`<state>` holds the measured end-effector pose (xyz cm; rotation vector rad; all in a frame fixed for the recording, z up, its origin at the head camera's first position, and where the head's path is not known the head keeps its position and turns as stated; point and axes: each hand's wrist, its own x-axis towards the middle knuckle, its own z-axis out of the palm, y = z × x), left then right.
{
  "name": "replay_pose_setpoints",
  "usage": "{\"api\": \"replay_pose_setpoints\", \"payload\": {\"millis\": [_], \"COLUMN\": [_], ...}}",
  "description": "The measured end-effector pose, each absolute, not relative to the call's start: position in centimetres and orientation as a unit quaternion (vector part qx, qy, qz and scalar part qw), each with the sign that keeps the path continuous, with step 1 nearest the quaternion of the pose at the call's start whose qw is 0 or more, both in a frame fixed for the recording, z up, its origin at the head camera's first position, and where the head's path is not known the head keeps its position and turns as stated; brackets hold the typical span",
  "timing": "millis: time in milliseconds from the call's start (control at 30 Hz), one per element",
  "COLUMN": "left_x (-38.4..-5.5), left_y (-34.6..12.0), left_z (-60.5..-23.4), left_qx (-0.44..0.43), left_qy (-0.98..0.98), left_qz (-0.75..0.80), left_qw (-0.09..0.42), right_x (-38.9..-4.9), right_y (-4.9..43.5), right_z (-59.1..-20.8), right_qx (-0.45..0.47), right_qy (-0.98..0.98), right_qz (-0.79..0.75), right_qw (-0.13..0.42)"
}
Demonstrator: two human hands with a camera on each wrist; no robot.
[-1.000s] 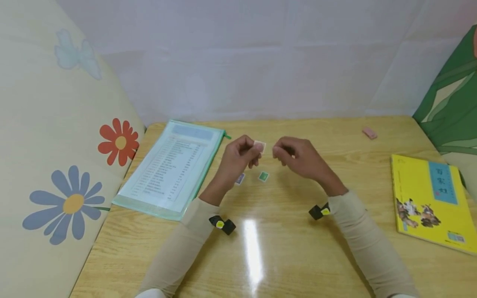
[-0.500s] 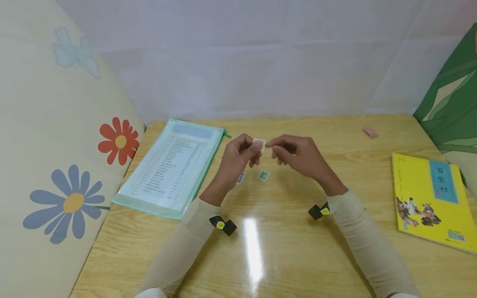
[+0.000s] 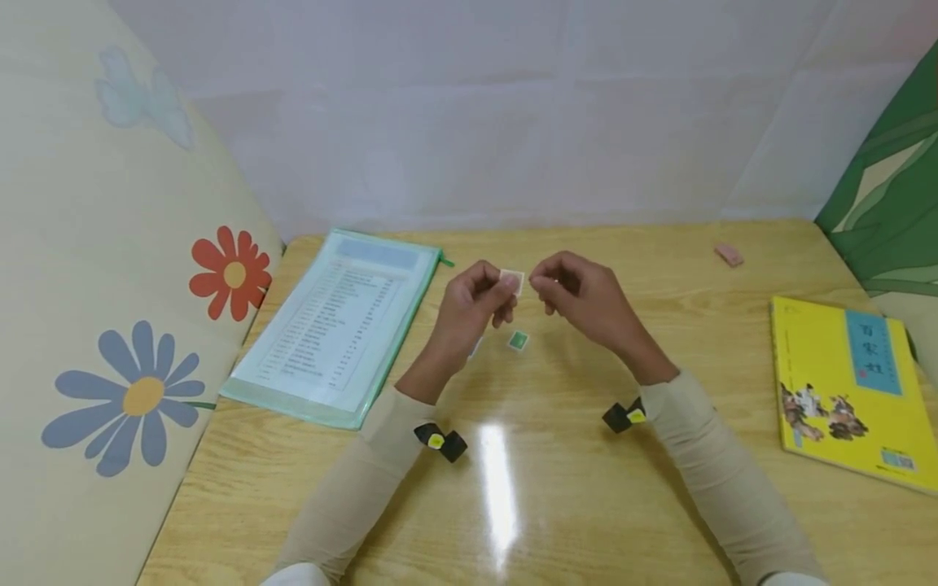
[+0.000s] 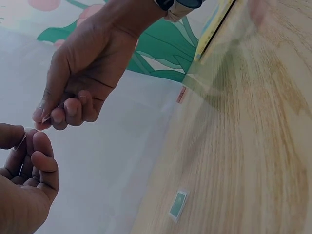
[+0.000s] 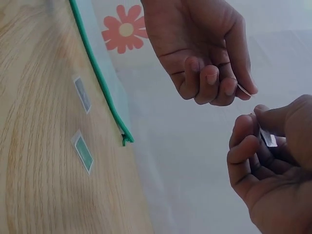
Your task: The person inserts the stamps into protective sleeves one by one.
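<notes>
My left hand (image 3: 472, 305) pinches a small pinkish stamp (image 3: 515, 279) with a white border, held above the table between thumb and fingers. Close to the stamp's right edge, my right hand (image 3: 579, 297) has its thumb and forefinger together. A small thin shiny piece (image 5: 268, 139) shows in that hand in the right wrist view; its kind is unclear. A green stamp (image 3: 519, 340) lies flat on the table below the hands. Beside it lies a bluish-purple stamp (image 5: 82, 94), mostly hidden behind my left wrist in the head view.
A clear zip folder (image 3: 330, 325) with a printed sheet lies at the left. On the right is a yellow book (image 3: 843, 407), and a pink eraser-like block (image 3: 729, 255) sits near the back. Fabric screens stand behind and at both sides of the wooden table (image 3: 586, 505).
My right hand came in, its forefinger extended to the stamp's edge, then drew up and slightly back with its fingertips together. My left hand has kept its pinch on the stamp, almost still.
</notes>
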<state>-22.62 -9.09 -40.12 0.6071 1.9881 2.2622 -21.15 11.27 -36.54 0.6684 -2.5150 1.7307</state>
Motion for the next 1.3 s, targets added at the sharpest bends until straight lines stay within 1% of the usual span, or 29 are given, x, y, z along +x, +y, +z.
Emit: {"api": "replay_pose_setpoints", "payload": {"millis": [267, 367, 533, 800, 1033, 1300], "left_x": [-22.3, -22.2, -22.2, -22.2, -21.9, -21.8], "left_y": [-8.9, -8.9, -8.9, -9.3, -9.6, -9.7], "left_z": [-39.7, -39.6, -39.5, -39.0, -38.6, -38.4], "left_qx": [0.188, 0.188, 0.197, 0.219, 0.229, 0.244], "left_qy": [0.663, 0.674, 0.688, 0.718, 0.752, 0.762], "left_qz": [0.724, 0.714, 0.698, 0.661, 0.617, 0.6], "left_qw": [0.027, 0.026, 0.024, 0.026, 0.031, 0.025], "right_x": [-21.2, -21.9, -22.9, -23.0, -23.2, -23.3], "right_y": [11.2, 11.4, 11.9, 12.3, 12.8, 12.8], "right_z": [-36.4, -37.4, -38.9, -38.8, -38.9, -38.9], "right_qx": [0.206, 0.208, 0.209, 0.227, 0.222, 0.23], "right_qy": [-0.78, -0.772, -0.762, -0.744, -0.736, -0.731], "right_qz": [0.59, 0.601, 0.613, 0.627, 0.635, 0.637], "right_qw": [0.013, 0.011, -0.007, -0.039, -0.075, -0.083]}}
